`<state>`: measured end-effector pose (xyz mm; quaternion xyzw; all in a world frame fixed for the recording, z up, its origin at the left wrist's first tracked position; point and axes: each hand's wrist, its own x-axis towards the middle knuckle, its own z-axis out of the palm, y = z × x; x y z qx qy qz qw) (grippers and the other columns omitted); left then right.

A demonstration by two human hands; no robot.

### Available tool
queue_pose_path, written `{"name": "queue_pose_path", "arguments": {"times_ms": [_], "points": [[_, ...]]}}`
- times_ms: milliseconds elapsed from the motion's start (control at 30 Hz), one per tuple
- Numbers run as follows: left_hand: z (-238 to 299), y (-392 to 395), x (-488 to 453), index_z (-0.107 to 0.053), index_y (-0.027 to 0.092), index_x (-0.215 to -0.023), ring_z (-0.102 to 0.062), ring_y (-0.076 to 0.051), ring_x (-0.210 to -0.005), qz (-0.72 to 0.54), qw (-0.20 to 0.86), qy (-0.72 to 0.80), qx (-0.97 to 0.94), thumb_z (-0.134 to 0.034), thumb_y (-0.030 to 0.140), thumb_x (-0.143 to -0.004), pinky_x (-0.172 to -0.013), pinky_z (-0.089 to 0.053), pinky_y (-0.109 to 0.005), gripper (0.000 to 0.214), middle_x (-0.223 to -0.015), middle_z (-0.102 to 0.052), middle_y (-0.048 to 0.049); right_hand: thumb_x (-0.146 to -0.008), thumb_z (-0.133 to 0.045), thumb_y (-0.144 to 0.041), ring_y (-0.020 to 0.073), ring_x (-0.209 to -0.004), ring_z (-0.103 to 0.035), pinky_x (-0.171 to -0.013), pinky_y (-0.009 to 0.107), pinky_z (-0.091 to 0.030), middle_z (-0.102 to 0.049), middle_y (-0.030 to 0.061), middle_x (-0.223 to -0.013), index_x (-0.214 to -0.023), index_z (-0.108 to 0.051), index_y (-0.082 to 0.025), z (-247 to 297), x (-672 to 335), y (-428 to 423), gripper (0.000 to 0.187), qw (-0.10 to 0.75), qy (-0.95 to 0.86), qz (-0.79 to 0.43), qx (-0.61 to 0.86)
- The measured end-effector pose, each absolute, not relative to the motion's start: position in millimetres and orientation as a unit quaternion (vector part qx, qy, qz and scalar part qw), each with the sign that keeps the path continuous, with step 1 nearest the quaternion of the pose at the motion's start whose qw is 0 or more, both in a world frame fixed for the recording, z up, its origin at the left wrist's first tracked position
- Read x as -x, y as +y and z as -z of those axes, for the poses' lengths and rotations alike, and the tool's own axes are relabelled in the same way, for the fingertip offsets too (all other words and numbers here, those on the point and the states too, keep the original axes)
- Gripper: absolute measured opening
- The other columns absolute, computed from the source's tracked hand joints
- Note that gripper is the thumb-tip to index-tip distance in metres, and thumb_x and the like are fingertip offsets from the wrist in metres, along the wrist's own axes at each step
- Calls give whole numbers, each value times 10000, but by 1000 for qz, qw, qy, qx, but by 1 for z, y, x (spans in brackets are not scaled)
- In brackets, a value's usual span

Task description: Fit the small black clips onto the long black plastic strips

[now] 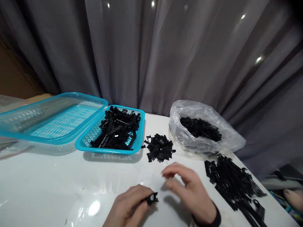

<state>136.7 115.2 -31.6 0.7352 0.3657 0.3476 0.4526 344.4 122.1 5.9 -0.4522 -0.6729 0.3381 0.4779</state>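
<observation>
My left hand (132, 206) is closed around a black plastic part (152, 198), whose notched end with a pale round spot sticks out past the thumb and forefinger. The rest of that part is hidden in the fingers. To its right, my right hand (187, 189) hovers over the white table with thumb and fingers apart, slightly blurred, and nothing shows between them. A dark band (216, 216) circles the right wrist. Just beyond the right fingertips lies a pile of small black plastic pieces (160, 148).
A blue basket (80, 146) holds black parts; a larger blue basket (53, 140) stands left of it. At the back right sits a clear plastic bag (182, 142) of black pieces. Long black strips (233, 179) lie heaped near the table's right edge. A grey curtain (151, 56) hangs behind.
</observation>
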Motion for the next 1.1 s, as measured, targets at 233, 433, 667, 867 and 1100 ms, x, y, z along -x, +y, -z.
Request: {"name": "queue_pose_path", "arguments": {"times_ms": [233, 433, 667, 867, 1100], "points": [[23, 120, -143, -650, 196, -797, -583, -194, -794, -404, 563, 455, -559, -590, 380, -854, -721, -436, -221, 202, -797, -649, -25, -832, -570, -195, 171, -726, -603, -679, 278, -443, -685, 25, -806, -784, -695, -189, 7, -406, 134, 135, 295, -691, -239, 615], [32, 126, -137, -648, 200, -859, -568, -185, -804, -372, 575, 450, -573, -572, 431, -870, -722, -438, -220, 243, -835, -636, -23, -834, -525, -104, 185, -782, -616, -737, 293, -439, -682, 40, -831, -804, -697, -174, 18, -402, 137, 189, 255, -707, -197, 629], [27, 123, -142, -652, 208, -804, -558, -162, -767, -390, 581, 441, -561, -601, 389, -848, -709, -430, -196, 193, -774, -619, 3, -797, -605, -44, 202, -831, -591, -741, 299, -419, -649, 40, -851, -818, -697, -179, 34, -376, 143, 165, 249, -739, -169, 602], [24, 121, -144, -649, 204, -792, -557, -157, -761, -390, 577, 440, -567, -600, 357, -846, -710, -426, -194, 169, -763, -617, 7, -789, -572, 10, 183, -742, -586, -690, 292, -423, -626, 36, -774, -733, -658, -154, 38, -381, 144, 194, 274, -744, -164, 587], [31, 121, -140, -627, 189, -828, -557, -167, -770, -347, 550, 411, -639, -541, 367, -890, -702, -443, -212, 207, -795, -610, -16, -849, -550, -132, 169, -742, -613, -665, 281, -489, -621, 62, -851, -820, -667, -152, 24, -371, 134, 122, 425, -685, -237, 543]]}}
